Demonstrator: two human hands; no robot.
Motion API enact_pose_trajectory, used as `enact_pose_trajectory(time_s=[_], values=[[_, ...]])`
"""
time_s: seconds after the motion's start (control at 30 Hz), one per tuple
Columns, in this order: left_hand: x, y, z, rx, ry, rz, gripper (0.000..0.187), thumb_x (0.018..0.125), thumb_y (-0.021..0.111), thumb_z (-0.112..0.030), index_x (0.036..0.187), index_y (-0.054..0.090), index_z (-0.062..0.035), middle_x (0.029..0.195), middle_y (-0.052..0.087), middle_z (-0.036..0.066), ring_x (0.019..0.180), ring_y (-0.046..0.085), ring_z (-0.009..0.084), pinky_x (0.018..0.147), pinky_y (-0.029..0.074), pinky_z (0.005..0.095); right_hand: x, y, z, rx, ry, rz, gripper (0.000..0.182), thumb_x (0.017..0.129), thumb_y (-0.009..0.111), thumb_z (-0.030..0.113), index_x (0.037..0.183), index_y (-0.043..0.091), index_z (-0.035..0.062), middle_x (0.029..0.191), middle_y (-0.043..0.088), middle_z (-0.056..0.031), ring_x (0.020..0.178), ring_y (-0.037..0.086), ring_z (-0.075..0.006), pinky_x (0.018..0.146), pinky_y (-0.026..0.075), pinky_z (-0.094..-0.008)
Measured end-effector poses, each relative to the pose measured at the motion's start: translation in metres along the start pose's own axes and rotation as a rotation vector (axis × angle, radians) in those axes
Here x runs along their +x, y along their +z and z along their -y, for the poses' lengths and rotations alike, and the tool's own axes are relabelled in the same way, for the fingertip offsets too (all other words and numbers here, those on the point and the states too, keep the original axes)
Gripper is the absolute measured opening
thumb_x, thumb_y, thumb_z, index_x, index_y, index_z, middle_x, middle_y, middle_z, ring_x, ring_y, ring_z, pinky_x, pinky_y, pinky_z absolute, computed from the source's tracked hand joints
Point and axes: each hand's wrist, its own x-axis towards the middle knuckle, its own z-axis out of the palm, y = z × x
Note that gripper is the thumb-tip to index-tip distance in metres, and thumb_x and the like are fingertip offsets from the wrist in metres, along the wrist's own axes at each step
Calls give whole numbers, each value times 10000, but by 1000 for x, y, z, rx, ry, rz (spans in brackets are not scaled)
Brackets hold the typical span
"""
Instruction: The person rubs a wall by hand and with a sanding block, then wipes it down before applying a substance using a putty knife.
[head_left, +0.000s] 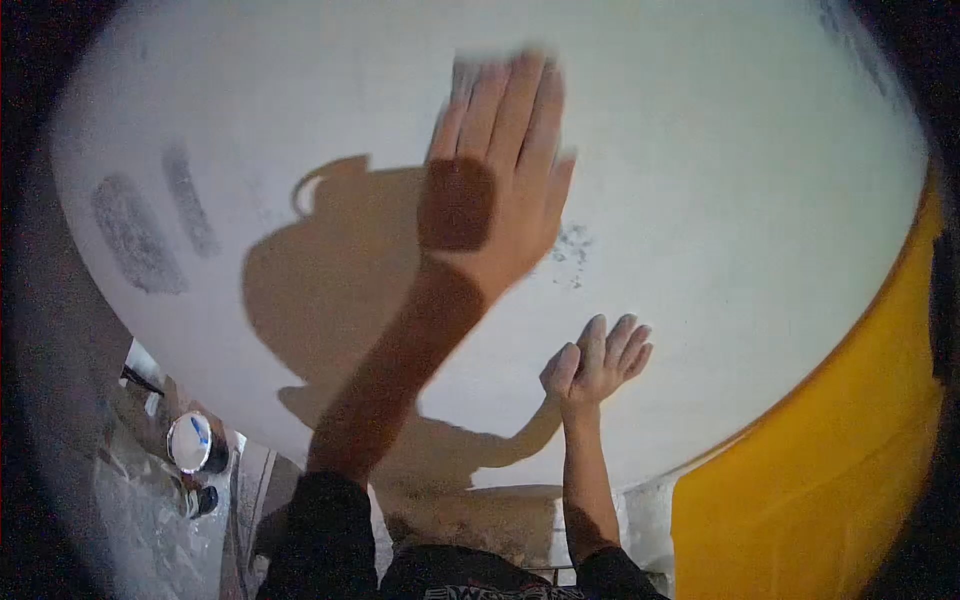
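Observation:
A large pale curved surface (pixel 740 180) fills most of the head view. My left hand (pixel 495 165) is raised near its upper middle, fingers stretched out and side by side, with something thin and greyish at the fingertips, blurred and hard to make out. Lower and to the right, my right hand (pixel 600 360) is against the surface with its fingers spread and nothing visible in it. Speckled dark marks (pixel 572 255) lie between the two hands. Two grey smudges, a broad one (pixel 138 235) and a narrow one (pixel 190 200), show at the left.
A yellow surface (pixel 800 480) borders the pale one at the lower right. At the lower left stands a round container (pixel 190 443) with whitish contents and a blue mark, beside crumpled clear sheeting (pixel 135 510). My shadow falls across the pale surface.

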Motion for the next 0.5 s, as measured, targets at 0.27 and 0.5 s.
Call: enact_pose_trajectory(time_s=[0.27,0.5], values=[[-80,8,-16,-179,99,214,492,830,565,-269,1271,480,-69,1331,450,95,1203,433,253,1014,340,402,-3,1,1,23,18,-20,432,870,406,254,1226,527,40,1421,308,-217,1362,155,-403,1096,46,-514],[-60,-7,-25,-104,-29,138,510,811,583,-244,1266,477,-40,1340,430,138,1206,424,299,1018,318,442,5,-5,4,18,5,-24,463,863,392,234,1275,475,40,1429,295,-212,1358,174,-402,1096,49,-511]])
